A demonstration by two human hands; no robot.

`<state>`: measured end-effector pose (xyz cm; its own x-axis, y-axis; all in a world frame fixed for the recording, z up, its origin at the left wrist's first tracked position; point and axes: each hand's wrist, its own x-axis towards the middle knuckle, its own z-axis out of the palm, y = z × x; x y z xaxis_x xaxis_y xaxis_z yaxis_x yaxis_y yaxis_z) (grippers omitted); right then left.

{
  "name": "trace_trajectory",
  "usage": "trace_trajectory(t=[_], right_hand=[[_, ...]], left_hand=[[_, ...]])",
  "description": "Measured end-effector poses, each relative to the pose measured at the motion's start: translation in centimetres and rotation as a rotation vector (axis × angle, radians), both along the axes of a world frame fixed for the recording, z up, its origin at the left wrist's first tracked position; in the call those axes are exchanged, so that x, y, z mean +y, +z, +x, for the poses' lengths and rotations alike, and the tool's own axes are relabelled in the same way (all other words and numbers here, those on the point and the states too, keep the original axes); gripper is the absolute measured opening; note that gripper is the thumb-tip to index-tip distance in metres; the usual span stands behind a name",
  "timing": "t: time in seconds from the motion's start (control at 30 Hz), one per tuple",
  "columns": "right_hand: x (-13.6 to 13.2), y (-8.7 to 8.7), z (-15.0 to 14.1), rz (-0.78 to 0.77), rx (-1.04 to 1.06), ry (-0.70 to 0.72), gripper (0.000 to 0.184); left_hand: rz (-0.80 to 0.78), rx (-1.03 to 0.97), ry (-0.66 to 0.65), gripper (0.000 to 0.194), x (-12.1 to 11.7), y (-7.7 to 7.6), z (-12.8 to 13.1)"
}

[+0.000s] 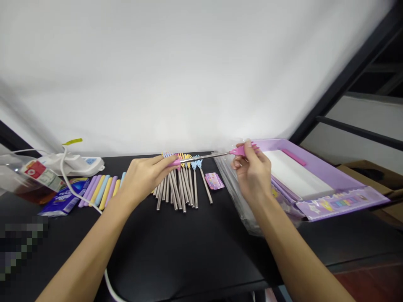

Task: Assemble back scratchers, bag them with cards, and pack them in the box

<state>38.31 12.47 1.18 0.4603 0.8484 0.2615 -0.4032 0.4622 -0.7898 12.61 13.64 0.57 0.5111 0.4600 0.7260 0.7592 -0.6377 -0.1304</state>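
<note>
Forearms (107, 226) stretch forward, both ends gripped: left hand (146, 176), knuckles up, clasps the pink handle (175, 162); right hand (254, 170), thumb on top, pinches the pink head (238, 150), metal rod (206, 157) nearly level above the table (189, 256)!

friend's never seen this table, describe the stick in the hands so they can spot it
On the black table, before the white backdrop, lie many metal rods. The stick spans from the left hand to the right hand. It alone is held up rather than lying down, with pink at both ends.
</note>
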Motion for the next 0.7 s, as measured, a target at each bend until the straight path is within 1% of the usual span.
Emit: trace_trajectory(t=[0.07,0.1,0.2,0.3,0.37,0.43,0.53,0.6,0.7], right_hand=[[0.2,-0.4,0.4,0.035,-0.102,-0.031,0.03],[0.1,-0.6,0.2,0.043,-0.166,-0.017,0.029],[-0.2,-1.2,-0.9,0.027,-0.282,0.103,0.028],[-0.7,-1.4,-2.0,-0.007,-0.256,0.232,0.024],[-0.8,-1.4,-2.2,-0.032,-0.23,0.283,0.02],[-0.8,-1.3,-2.1,-0.058,-0.206,0.309,0.02],[-0.7,-1.4,-1.8,-0.079,-0.131,0.316,0.02],[-0.6,-1.5,-1.6,-0.095,-0.085,0.332,0.021],[-0.7,-1.7,-1.6,-0.118,-0.08,0.408,0.02]], left_hand=[[-0.011,0.002,-0.025,0.026,-0.1,0.0,0.0],[-0.02,0.002,-0.04,0.028,-0.3,0.0,0.3],[-0.069,0.012,-0.093,0.032,-1.2,-0.4,2.0],[-0.163,0.004,-0.082,0.037,-1.9,-0.7,3.3],[-0.23,-0.046,-0.069,0.035,-2.1,-0.6,3.4],[-0.301,-0.118,-0.085,0.033,-2.1,-0.5,3.1],[-0.404,-0.187,-0.147,0.031,-2.0,-0.5,2.5],[-0.424,-0.201,-0.176,0.03,-1.9,-0.7,2.3],[-0.343,-0.224,-0.177,0.026,-1.7,-1.3,2.2]])
